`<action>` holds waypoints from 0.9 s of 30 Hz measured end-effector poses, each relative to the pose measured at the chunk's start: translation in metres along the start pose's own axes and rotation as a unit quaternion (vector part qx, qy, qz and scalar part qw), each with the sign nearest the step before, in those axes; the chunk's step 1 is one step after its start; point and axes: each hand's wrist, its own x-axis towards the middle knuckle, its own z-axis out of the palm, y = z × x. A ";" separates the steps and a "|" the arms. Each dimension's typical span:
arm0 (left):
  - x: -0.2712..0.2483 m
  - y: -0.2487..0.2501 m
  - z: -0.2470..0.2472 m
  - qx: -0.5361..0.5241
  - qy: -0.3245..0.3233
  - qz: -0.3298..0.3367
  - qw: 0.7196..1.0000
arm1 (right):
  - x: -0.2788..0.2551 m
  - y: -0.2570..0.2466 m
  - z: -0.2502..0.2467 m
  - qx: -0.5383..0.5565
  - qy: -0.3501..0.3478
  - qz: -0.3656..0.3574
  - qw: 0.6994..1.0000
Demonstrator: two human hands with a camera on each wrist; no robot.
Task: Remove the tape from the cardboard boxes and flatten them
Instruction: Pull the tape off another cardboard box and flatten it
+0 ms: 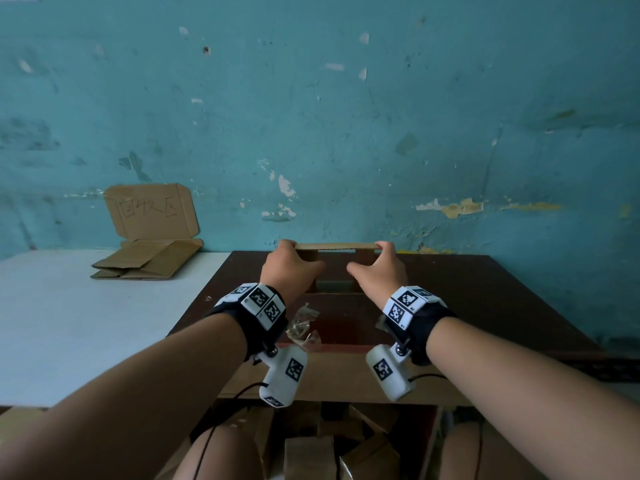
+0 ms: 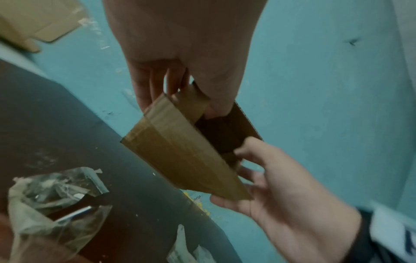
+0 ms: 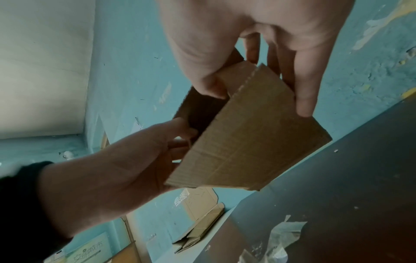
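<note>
Both my hands hold the small brown cardboard box (image 1: pixel 335 247) up above the far edge of the dark brown table (image 1: pixel 485 289), left hand (image 1: pixel 289 263) and right hand (image 1: pixel 381 268) each taking one end, probably to collapse it. My left wrist view shows that grip pinching a flap, thumb inside the opening. My right wrist view shows thumb (image 3: pixel 207 83) inside, fingers (image 3: pixel 305 99) outside, clamping the wall.

- Dark brown table (image 1: pixel 485 289): crumpled clear tape wad (image 1: pixel 303 323) lies near its front edge, toward the left side.
- White table (image 1: pixel 86 323) abuts the dark table's left edge; flattened cardboard stack (image 1: pixel 149 259) lies at its back edge, by the wall.
</note>
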 end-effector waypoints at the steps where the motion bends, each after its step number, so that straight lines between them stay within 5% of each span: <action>1: 0.001 -0.002 -0.001 -0.032 -0.008 -0.004 0.999 | 0.000 0.001 -0.001 0.016 0.001 -0.007 1.000; 7: 0.003 -0.011 -0.006 -0.156 -0.033 -0.005 0.987 | 0.006 0.009 -0.006 0.086 -0.025 -0.028 0.996; 27: -0.003 0.003 -0.016 -0.273 -0.099 -0.036 0.956 | 0.004 0.004 -0.011 0.180 -0.076 -0.013 0.981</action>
